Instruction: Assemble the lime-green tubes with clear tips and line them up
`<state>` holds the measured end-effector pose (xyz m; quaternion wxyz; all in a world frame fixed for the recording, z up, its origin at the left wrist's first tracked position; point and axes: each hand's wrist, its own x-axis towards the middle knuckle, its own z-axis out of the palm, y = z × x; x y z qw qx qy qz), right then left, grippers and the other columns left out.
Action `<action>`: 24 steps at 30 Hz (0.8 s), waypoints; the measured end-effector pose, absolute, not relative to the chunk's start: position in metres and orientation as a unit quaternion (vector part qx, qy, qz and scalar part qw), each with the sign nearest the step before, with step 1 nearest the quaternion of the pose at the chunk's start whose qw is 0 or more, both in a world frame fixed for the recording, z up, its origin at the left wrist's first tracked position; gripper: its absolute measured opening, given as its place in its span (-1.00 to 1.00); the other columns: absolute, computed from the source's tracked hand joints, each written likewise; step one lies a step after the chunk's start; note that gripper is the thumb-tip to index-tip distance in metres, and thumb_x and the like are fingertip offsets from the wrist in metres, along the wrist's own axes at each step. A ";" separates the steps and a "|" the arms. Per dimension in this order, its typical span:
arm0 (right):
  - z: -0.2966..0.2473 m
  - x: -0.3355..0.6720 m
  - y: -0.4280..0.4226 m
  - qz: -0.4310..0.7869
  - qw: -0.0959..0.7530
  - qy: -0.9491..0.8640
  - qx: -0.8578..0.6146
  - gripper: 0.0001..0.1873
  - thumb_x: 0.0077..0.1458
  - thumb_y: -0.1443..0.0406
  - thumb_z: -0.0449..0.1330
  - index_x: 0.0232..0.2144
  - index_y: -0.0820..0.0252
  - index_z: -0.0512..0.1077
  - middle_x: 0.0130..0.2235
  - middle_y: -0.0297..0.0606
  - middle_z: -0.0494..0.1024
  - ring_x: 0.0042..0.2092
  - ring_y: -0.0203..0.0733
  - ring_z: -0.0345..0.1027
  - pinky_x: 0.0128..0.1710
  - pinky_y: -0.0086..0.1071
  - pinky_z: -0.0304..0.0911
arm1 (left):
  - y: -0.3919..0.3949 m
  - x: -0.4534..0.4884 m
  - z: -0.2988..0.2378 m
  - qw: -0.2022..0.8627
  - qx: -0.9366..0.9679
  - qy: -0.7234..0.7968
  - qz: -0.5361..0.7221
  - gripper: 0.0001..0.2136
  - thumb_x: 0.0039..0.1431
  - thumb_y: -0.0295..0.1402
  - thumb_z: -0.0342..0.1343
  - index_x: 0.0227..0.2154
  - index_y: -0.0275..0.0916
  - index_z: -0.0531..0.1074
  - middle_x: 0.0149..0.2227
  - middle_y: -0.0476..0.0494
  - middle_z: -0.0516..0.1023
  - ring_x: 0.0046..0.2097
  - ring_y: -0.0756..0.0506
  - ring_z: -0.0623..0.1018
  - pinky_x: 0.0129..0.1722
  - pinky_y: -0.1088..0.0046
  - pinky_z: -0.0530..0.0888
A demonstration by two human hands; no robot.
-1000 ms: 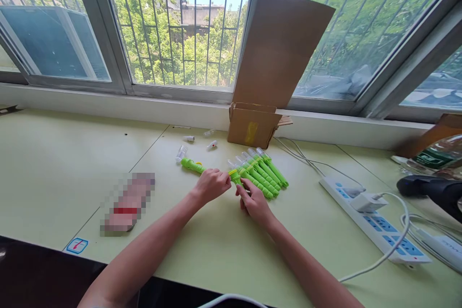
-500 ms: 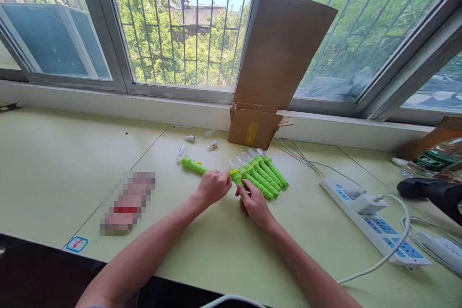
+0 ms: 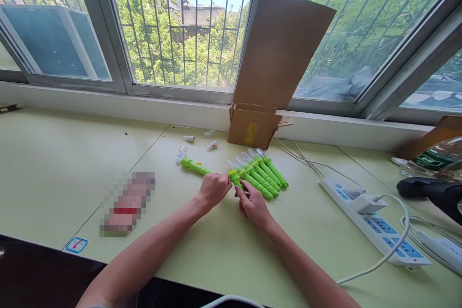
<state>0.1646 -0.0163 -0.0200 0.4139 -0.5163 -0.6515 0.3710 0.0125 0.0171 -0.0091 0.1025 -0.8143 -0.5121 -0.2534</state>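
Note:
Several green plastic sticks with clear tips [image 3: 262, 173] lie side by side on the pale green table [image 3: 224, 250]. My left hand [image 3: 212, 189] is curled, its fingertips pinching the near end of one green stick [image 3: 236, 179] at the left of the row. My right hand [image 3: 252, 204] is closed on the same stick from below. Another green stick [image 3: 195, 166] lies alone to the left, just beyond my left hand. Small clear caps [image 3: 180, 153] lie scattered behind it.
A small open cardboard box [image 3: 252, 125] and a leaning cardboard sheet [image 3: 281, 48] stand at the window sill. A white power strip [image 3: 375, 224] with a plugged charger and cables lies at the right. A black tool [image 3: 433, 192] and a bottle [image 3: 436, 156] sit far right.
Both hands have stayed on the green stick; my left hand has shifted slightly nearer and lower. The row of sticks has not moved.

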 end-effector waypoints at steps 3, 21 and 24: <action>-0.020 0.163 -0.017 0.395 0.420 -0.635 -0.514 -0.55 0.11 0.00 0.02 -0.11 0.19 0.31 -0.41 -0.29 0.42 -0.69 -0.37 0.19 -0.82 -0.49 0.07 | 0.019 0.011 -0.011 0.121 -0.809 -0.495 -0.292 -0.88 0.09 -0.41 0.05 -0.53 -0.27 0.39 -0.59 -0.11 0.49 -0.50 -0.08 0.51 -0.51 0.48 0.26; -0.004 0.164 -0.022 0.485 0.425 -0.596 -0.478 -0.61 0.09 -0.01 0.05 -0.51 0.18 0.28 -0.67 -0.48 0.24 -0.75 -0.45 0.02 -0.84 -0.56 -0.09 | 0.026 -0.002 -0.009 0.332 -0.829 -0.309 -0.328 -0.82 0.10 -0.49 -0.03 -0.59 -0.27 0.30 -0.65 -0.03 0.34 -0.56 -0.02 0.37 -0.54 0.42 0.17; -0.007 0.163 -0.023 0.485 0.417 -0.596 -0.486 -0.61 0.10 -0.01 0.03 -0.51 0.17 0.26 -0.72 -0.51 0.18 -0.76 -0.44 -0.01 -0.84 -0.56 -0.10 | 0.026 -0.002 -0.010 0.329 -0.843 -0.301 -0.300 -0.82 0.10 -0.51 -0.03 -0.59 -0.27 0.30 -0.64 -0.05 0.36 -0.54 -0.03 0.39 -0.53 0.42 0.21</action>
